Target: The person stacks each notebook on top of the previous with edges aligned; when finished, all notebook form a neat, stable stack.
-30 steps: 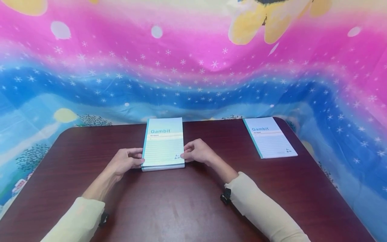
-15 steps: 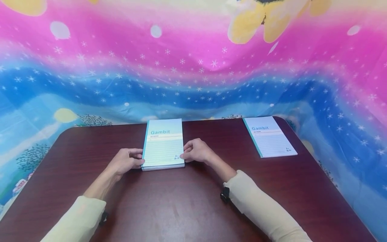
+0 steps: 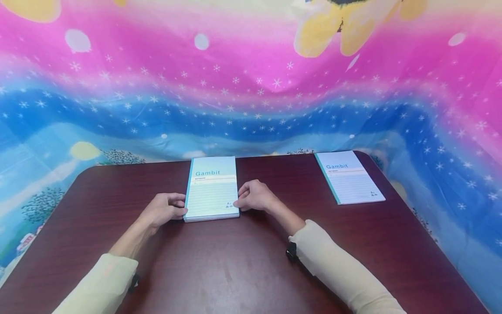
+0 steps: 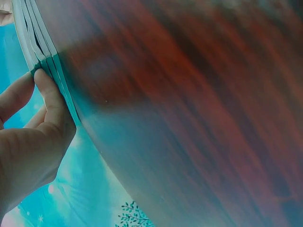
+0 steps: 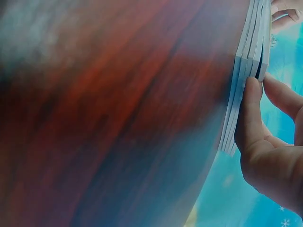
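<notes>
A stack of notebooks (image 3: 213,192) with pale "Gambit" covers and teal spines lies at the back of the table. My left hand (image 3: 164,208) holds the spine side near the front corner, its thumb and fingers at the top notebook's edge. Opposite it, my right hand (image 3: 256,196) pinches the top notebook's right edge by the near corner. In the right wrist view, a narrow gap shows under the top notebook (image 5: 266,42), with the other notebooks (image 5: 241,61) layered below it. The left wrist view shows the teal spines (image 4: 59,71) beside the left thumb.
Another Gambit notebook (image 3: 351,178) lies at the back right of the dark wooden table (image 3: 219,266). A colourful printed cloth (image 3: 251,87) hangs behind the table and along its sides. Each sleeve cuff has a black strap device (image 3: 291,252).
The top notebook's far edge has come slightly lower and nearer in the head view, now lying more evenly over the stack. Both hands stay almost in place.
</notes>
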Demonstrator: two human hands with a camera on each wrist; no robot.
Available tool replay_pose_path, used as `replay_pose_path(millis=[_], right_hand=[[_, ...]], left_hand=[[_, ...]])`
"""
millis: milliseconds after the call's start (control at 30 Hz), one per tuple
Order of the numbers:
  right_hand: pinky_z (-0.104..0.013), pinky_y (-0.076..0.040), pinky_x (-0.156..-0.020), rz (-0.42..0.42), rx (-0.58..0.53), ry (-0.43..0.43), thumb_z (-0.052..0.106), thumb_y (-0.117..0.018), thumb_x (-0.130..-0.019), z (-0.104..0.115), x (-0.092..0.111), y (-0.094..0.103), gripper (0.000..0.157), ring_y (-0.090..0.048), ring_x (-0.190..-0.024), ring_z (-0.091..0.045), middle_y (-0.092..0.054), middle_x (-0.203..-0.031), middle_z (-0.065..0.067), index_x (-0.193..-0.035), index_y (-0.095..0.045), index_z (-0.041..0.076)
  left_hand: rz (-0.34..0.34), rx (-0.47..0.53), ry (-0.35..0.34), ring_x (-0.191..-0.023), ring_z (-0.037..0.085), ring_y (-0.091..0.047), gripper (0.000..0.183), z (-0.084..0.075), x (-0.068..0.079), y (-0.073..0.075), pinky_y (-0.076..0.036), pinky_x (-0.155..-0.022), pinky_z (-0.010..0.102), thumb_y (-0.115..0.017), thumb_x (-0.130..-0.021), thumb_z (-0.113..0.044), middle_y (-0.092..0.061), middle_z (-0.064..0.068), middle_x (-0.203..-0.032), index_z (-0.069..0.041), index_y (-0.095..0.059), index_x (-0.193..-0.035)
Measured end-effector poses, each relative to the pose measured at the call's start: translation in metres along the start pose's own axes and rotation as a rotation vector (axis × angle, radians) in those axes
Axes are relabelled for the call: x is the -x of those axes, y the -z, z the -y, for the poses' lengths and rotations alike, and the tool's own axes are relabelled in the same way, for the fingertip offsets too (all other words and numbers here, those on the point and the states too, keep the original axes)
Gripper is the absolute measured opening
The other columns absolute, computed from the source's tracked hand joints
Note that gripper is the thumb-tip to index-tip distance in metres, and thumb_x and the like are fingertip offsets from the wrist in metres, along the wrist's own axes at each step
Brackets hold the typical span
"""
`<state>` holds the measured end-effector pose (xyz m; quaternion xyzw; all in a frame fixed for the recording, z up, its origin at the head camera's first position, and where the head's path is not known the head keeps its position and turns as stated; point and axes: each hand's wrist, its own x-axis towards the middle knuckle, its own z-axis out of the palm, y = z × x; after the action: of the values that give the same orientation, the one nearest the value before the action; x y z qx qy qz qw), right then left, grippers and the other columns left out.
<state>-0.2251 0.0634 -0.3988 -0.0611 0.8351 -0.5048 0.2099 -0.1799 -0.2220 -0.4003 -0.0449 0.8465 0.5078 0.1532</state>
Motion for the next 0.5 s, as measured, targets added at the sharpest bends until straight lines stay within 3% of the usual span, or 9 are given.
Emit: replay_pose_path(millis=[233, 500], right_hand=[[-0.032, -0.062, -0.069, 0.006, 0.054, 0.015, 0.003, -0.083, -0.082, -0.0001, -0.001, 0.0009, 0.031, -0.073, -0.068, -0.021, -0.073, -0.085, -0.009, -0.105, -0.065, -0.006], [-0.035, -0.062, -0.071, 0.031, 0.004, 0.014, -0.001, -0.081, -0.083, -0.0012, 0.0008, 0.0053, 0.031, -0.072, -0.073, -0.022, -0.072, -0.088, -0.012, -0.108, -0.064, -0.007]], left_hand=[[-0.003, -0.009, 0.009, -0.089, 0.021, -0.064, 0.056, -0.0016, 0.0, 0.0014, -0.059, -0.078, 0.035, -0.068, -0.092, 0.001, -0.06, 0.021, -0.113, 0.013, -0.046, -0.142], [-0.01, 0.015, -0.003, -0.087, 0.024, -0.067, 0.062, -0.0071, 0.0008, 0.0022, -0.06, -0.082, 0.04, -0.068, -0.093, 0.002, -0.057, 0.025, -0.117, 0.009, -0.039, -0.147]])
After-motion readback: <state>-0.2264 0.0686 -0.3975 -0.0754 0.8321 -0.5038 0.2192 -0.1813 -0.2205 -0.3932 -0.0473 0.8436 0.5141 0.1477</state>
